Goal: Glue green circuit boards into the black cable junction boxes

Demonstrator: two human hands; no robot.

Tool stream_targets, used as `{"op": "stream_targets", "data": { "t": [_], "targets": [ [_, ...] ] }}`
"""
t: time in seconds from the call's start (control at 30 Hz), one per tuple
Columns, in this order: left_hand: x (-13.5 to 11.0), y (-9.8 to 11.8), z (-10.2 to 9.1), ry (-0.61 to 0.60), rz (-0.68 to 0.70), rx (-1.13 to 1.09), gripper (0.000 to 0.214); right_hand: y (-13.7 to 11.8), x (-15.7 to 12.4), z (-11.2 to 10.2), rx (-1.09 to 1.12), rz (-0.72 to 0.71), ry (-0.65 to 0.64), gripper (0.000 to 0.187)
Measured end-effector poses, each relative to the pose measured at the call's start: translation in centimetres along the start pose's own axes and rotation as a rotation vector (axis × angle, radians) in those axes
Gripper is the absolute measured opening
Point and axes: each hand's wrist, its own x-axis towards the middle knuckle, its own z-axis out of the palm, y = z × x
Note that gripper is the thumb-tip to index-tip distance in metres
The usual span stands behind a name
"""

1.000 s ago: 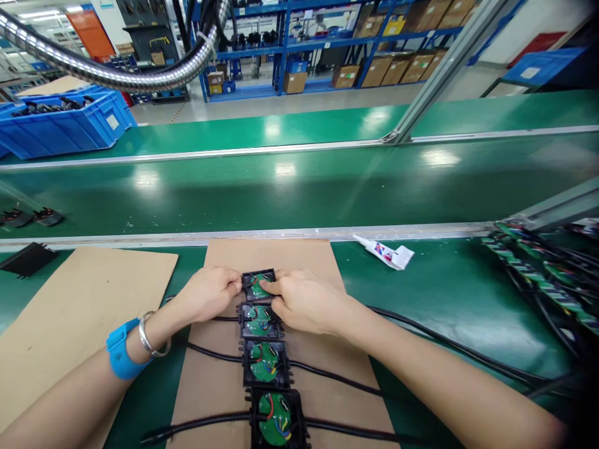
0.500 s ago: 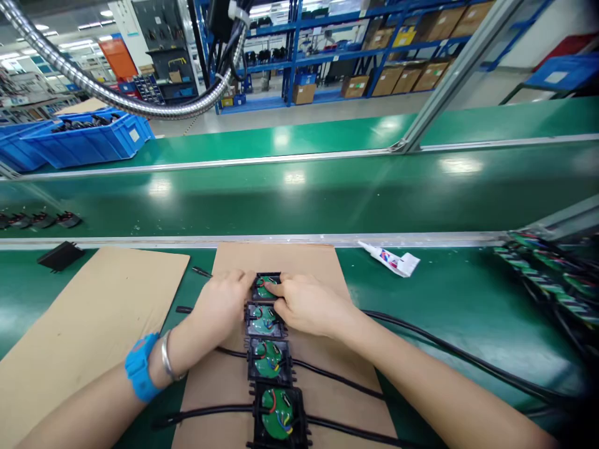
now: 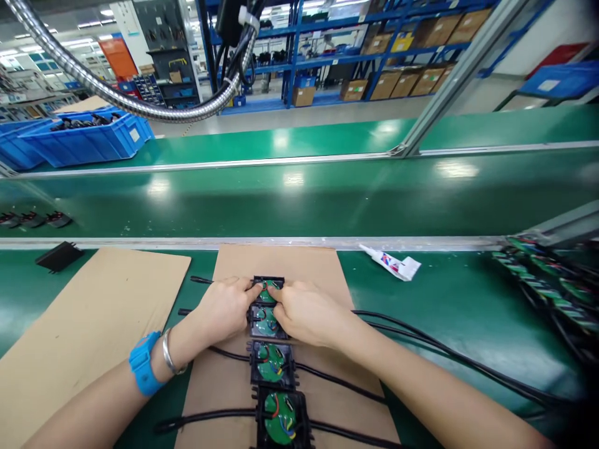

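Several black plastic housings, each with a round green circuit board inside, lie in a column on a cardboard sheet (image 3: 322,268). Both hands are at the farthest housing (image 3: 269,280). My left hand (image 3: 229,308) closes around its left side, index fingertip on the board. From the right, my right hand (image 3: 306,312) has its index finger on the same board, other fingers curled over the second housing (image 3: 266,321). Nearer to me lie the third housing (image 3: 272,363) and the nearest housing (image 3: 282,418), untouched, with black cables (image 3: 337,377) leaving their sides. My fingers partly hide the far board.
A white glue tube (image 3: 392,262) lies right of the cardboard. Circuit boards with cables (image 3: 543,280) are piled at the right edge. Another cardboard sheet (image 3: 103,299) and a black case (image 3: 59,256) lie left. A metal conduit (image 3: 140,109) hangs overhead; blue bins (image 3: 93,140) stand behind.
My left index finger has moved from the housing's left edge onto the board. My right index finger has drawn back slightly to the right. The view has shifted a little.
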Motion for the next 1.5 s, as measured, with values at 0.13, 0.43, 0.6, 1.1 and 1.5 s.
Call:
{"op": "stream_targets", "data": {
  "t": [0.13, 0.43, 0.6, 1.1, 1.5],
  "targets": [
    [0.0, 0.3, -0.3, 0.018, -0.011, -0.037, 0.048, -0.3, -0.1, -0.4, 0.013, 0.023, -0.017, 0.044],
    [0.8, 0.4, 0.0, 0.121, 0.149, -0.16, 0.031, 2.3, -1.0, -1.3, 0.283, -0.014, -0.015, 0.043],
    [0.7, 0.1, 1.7, 0.153, 0.221, -0.189, 0.029, 2.3, -1.5, -1.0, 0.213, 0.056, 0.003, 0.011],
    [0.5, 0.3, 2.0, 0.183, 0.203, -0.216, 0.035, 3.2, 0.5, -0.5, 0.242, 0.101, -0.145, 0.034],
    [0.6, 0.3, 2.5, 0.199, 0.221, -0.216, 0.035, 3.5, 1.2, 0.6, 0.208, 0.106, -0.221, 0.039]
  ]
}}
